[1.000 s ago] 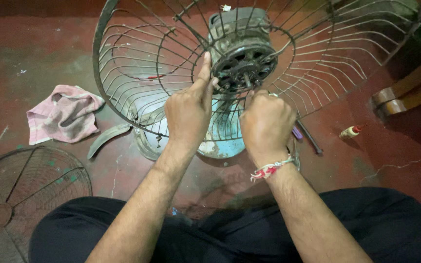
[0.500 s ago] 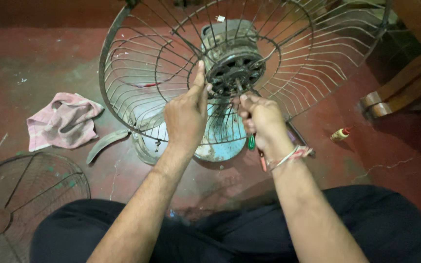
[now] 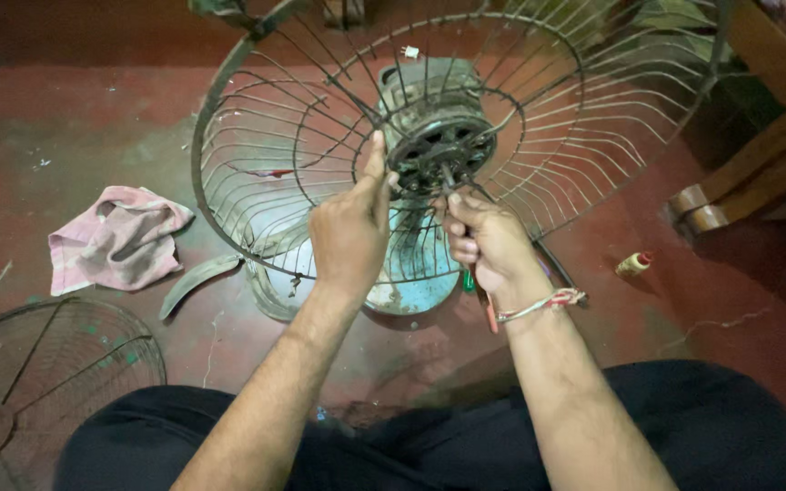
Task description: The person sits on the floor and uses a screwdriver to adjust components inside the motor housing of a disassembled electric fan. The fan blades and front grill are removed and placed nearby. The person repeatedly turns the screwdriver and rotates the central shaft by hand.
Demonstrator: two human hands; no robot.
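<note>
Left hand (image 3: 349, 227) gripping the wire guard (image 3: 256, 145) beside the motor (image 3: 438, 136) at the middle of the fan, right hand (image 3: 488, 241) closing around a screwdriver (image 3: 468, 277) with the tip at the motor face. Probably best keeping the guard steady with the left hand, holding the tool straight on the screw and pressing while turning, to avoid slipping. Lying on the floor (image 3: 65, 109): one pink rag (image 3: 115, 238), one loose grille (image 3: 43, 382), one curved blade (image 3: 197, 280), one small spool (image 3: 634, 264).
</note>
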